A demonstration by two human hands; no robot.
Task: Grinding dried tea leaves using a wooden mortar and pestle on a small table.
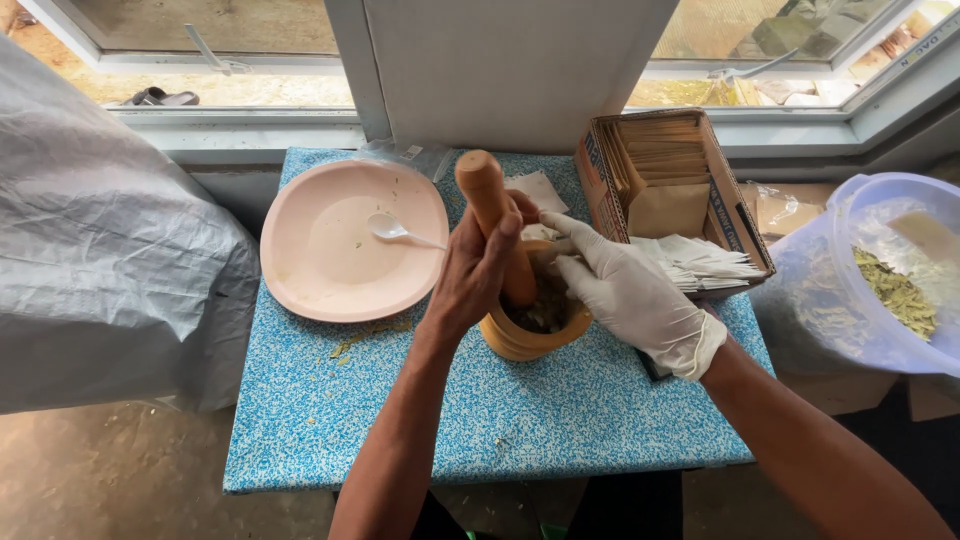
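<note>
Head view, the only one. Left hand, bare, fingers wrapped tight round the wooden pestle, which stands tilted with its head down in the wooden mortar. Right hand, in a white glove, fingers curled over the mortar rim at 2 o'clock, bracing it. Mortar sits mid-table on the blue speckled table, with dark crushed leaf inside.

Around the mortar:
- 10 o'clock: pink plate, white plastic spoon lying on it, a few green flecks.
- 1–2 o'clock: cardboard box of brown paper sachets, with white sachets fanned out at its near end, just beside the gloved hand.
- 3 o'clock, off the table: clear tub of dried green leaves.
- 9 o'clock, off the table: grey plastic sheeting.

Risks, my read:
- Gloved fingers sit right by the pestle shaft; a slip off-axis could pinch them on the rim.
- The tilted pestle pushes sideways; if the bracing grip loosens, the mortar could skid or tip and spill leaf.
- Hard strokes could flick bits out; there is already scatter on the table at 8 o'clock.
</note>
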